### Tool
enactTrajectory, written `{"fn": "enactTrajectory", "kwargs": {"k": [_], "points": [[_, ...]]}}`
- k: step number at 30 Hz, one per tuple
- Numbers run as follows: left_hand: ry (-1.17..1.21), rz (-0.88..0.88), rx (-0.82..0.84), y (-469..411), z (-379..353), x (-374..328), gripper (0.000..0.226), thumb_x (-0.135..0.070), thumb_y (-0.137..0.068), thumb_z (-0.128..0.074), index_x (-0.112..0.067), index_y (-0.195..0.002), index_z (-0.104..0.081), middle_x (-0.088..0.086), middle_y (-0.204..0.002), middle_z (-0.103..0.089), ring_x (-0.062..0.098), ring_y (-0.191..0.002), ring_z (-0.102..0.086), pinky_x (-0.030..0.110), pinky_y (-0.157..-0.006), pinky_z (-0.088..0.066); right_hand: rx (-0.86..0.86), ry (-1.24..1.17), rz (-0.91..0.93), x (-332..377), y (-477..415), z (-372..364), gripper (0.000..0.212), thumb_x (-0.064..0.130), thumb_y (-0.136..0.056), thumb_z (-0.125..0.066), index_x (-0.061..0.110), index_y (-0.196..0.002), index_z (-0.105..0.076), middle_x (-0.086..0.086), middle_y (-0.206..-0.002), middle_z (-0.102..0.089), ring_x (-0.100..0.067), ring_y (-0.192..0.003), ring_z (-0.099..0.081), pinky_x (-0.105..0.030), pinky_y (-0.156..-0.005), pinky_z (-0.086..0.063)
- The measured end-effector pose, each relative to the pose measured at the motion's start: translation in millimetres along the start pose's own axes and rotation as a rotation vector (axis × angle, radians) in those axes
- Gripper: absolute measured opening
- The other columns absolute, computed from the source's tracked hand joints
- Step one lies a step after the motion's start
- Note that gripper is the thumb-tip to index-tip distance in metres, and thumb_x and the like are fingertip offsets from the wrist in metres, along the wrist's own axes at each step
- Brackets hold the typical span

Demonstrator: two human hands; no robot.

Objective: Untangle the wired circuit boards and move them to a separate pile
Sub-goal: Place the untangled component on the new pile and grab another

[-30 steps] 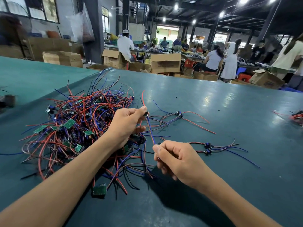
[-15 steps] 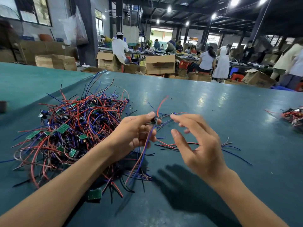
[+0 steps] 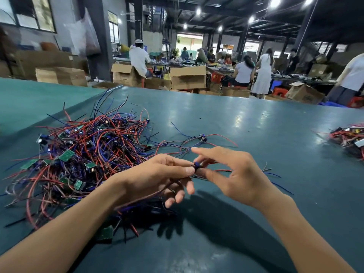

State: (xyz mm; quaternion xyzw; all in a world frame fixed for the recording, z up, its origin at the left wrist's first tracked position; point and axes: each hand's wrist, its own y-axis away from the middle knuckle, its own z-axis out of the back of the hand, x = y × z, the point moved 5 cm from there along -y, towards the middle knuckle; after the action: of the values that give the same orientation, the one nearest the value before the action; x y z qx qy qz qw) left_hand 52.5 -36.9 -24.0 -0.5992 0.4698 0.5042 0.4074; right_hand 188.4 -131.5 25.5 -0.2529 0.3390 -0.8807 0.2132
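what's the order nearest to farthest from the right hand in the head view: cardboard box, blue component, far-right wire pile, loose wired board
1. blue component, pinched at the fingertips of the right hand.
2. loose wired board, on the table just beyond.
3. wire pile, far right on the table.
4. cardboard box, off the table, behind.

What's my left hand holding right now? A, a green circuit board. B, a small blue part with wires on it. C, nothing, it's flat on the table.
B: the left hand pinches the blue part between thumb and forefinger, wires trailing from it, just right of the tangled pile.
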Motion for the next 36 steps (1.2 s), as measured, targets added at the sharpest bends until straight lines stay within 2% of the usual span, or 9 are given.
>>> {"fn": "enactTrajectory", "kwargs": {"k": [5, 8, 10, 12, 17, 20, 28, 32, 36], "points": [[0.005, -0.038, -0.043, 0, 9, -2, 0.019, -0.026, -0.092, -0.071, -0.012, -0.106, -0.073, 0.013, -0.08, -0.07, 0.015, -0.053, -0.063, 0.023, -0.042, -0.05, -0.004, -0.197, -0.199, -16, 3, 5, 0.05, 0.012, -0.084, -0.077, 0.026, -0.129, -0.063, 0.006, -0.093, -0.07, -0.017, -0.08, -0.068, -0.032, -0.086, -0.056], [0.006, -0.039, -0.092, 3, 17, -4, 0.022, -0.026, -0.09, -0.072, -0.009, -0.104, -0.075, 0.009, -0.072, -0.066, 0.01, -0.045, -0.055, 0.021, -0.038, -0.045, 0.016, -0.398, -0.406, -27, 6, 5, 0.045, 0.015, -0.086, -0.077, 0.035, -0.125, -0.065, 0.002, -0.091, -0.068, -0.025, -0.061, -0.061, -0.042, -0.063, -0.057], [0.049, -0.009, -0.065, 5, 20, -4, 0.029, -0.026, -0.089, -0.076, -0.005, -0.107, -0.074, 0.006, -0.067, -0.062, 0.006, -0.041, -0.048, 0.018, -0.036, -0.041, 0.031, -0.514, -0.509, -30, 7, 3, 0.041, 0.02, -0.086, -0.077, 0.034, -0.122, -0.066, -0.003, -0.086, -0.069, -0.022, -0.051, -0.057, -0.033, -0.046, -0.05], [0.085, 0.045, -0.034, 6, 20, -2, 0.034, -0.027, -0.085, -0.079, -0.004, -0.11, -0.073, 0.004, -0.064, -0.059, 0.002, -0.039, -0.044, 0.016, -0.035, -0.038, 0.082, -0.546, -0.574, -30, 8, 1, 0.038, 0.031, -0.083, -0.074, 0.032, -0.12, -0.067, -0.005, -0.076, -0.069, -0.018, -0.043, -0.05, -0.024, -0.039, -0.04], [0.227, 0.118, -0.051, 8, 27, -3, 0.037, -0.013, -0.089, -0.069, -0.009, -0.125, -0.069, 0.001, -0.065, -0.056, -0.001, -0.037, -0.04, 0.014, -0.029, -0.033, 0.298, -0.598, -0.676, -27, 10, -1, 0.02, 0.021, -0.101, -0.059, 0.02, -0.118, -0.068, -0.007, -0.073, -0.075, -0.012, -0.036, -0.031, -0.022, -0.041, -0.024], [0.347, 0.115, -0.061, 11, 29, -7, 0.052, -0.009, -0.071, -0.088, -0.009, -0.121, -0.072, 0.002, -0.063, -0.051, -0.001, -0.035, -0.038, 0.014, -0.026, -0.032, 0.328, -0.651, -0.706, -25, 12, 2, 0.022, 0.015, -0.103, -0.053, 0.016, -0.112, -0.073, -0.014, -0.084, -0.076, -0.011, -0.037, -0.03, -0.029, -0.044, -0.02], [0.406, 0.113, -0.104, 14, 26, -9, 0.059, -0.008, -0.059, -0.093, -0.01, -0.115, -0.074, 0.003, -0.064, -0.05, 0.001, -0.036, -0.038, 0.015, -0.026, -0.033, 0.319, -0.695, -0.74, -30, 14, 1, 0.017, 0.014, -0.098, -0.061, 0.015, -0.104, -0.077, -0.013, -0.095, -0.076, -0.012, -0.043, -0.038, -0.018, -0.041, -0.025], [0.484, 0.091, -0.029, 14, 23, -13, 0.055, -0.022, -0.071, -0.088, -0.01, -0.122, -0.069, 0.006, -0.071, -0.053, 0.006, -0.044, -0.045, 0.018, -0.028, -0.038, 0.248, -0.675, -0.73, -38, 14, 4, 0.014, 0.016, -0.093, -0.069, 0.016, -0.103, -0.078, -0.008, -0.077, -0.069, -0.01, -0.045, -0.037, -0.017, -0.042, -0.024], [0.555, 0.039, 0.038, 17, 24, -16, 0.056, -0.035, -0.078, -0.082, -0.009, -0.125, -0.065, 0.008, -0.078, -0.055, 0.009, -0.051, -0.05, 0.019, -0.028, -0.04, 0.14, -0.515, -0.646, -40, 10, 10, 0.015, 0.025, -0.084, -0.078, 0.026, -0.099, -0.08, -0.004, -0.057, -0.047, -0.014, -0.051, -0.038, -0.016, -0.047, -0.031]]}}
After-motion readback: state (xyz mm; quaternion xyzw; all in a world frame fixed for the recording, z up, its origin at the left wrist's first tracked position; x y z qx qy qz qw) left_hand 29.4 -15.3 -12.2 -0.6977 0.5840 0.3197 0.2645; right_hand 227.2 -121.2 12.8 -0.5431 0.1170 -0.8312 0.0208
